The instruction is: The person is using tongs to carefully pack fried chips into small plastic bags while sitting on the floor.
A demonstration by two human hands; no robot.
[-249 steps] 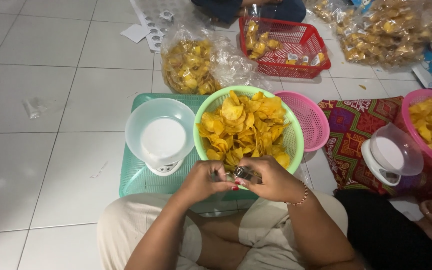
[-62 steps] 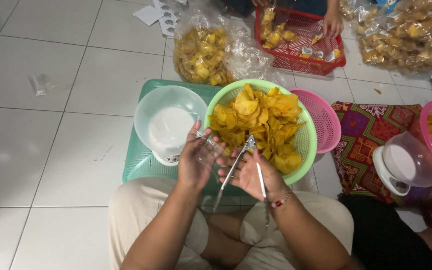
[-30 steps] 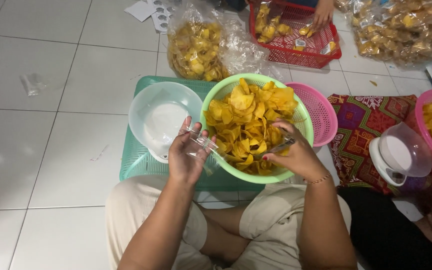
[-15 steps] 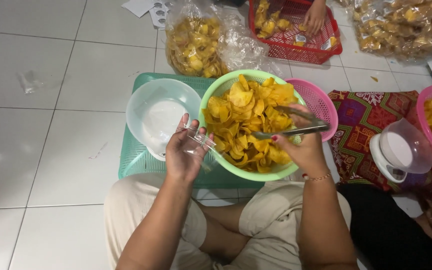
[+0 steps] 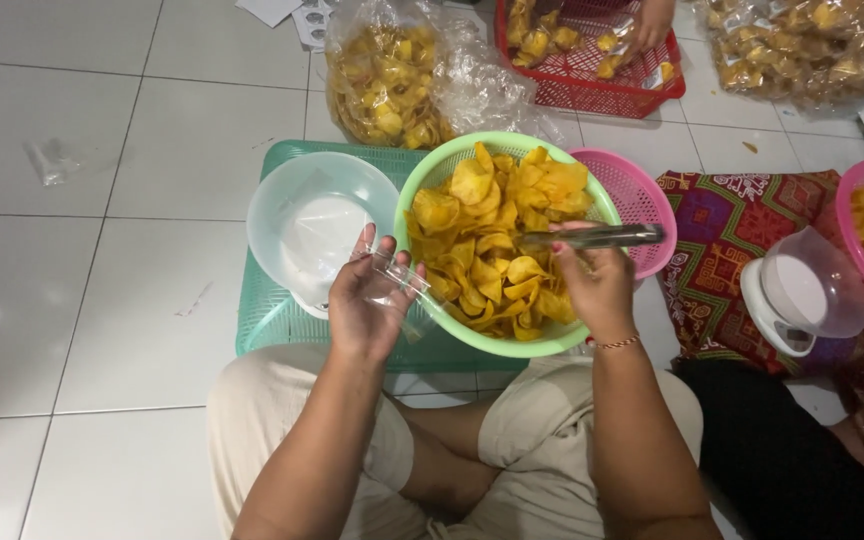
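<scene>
Chips [image 5: 497, 240], yellow and curled, heap in a green bowl [image 5: 430, 178] on a teal tray [image 5: 272, 320]. Right hand [image 5: 597, 285] grips metal tongs [image 5: 602, 237] over them; left hand [image 5: 367, 305] pinches a clear plastic bag [image 5: 397, 275]. A white scale bowl [image 5: 317, 225] sits alongside, a pink basket [image 5: 642, 195] behind.

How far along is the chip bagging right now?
Done: filled clear bags of chips lie at the far right, more in the red basket. In hand: the left hand holds a small clear bag, which looks empty, and the right hand holds metal tongs over the green bowl. Left: the bowl is heaped with loose chips.
</scene>
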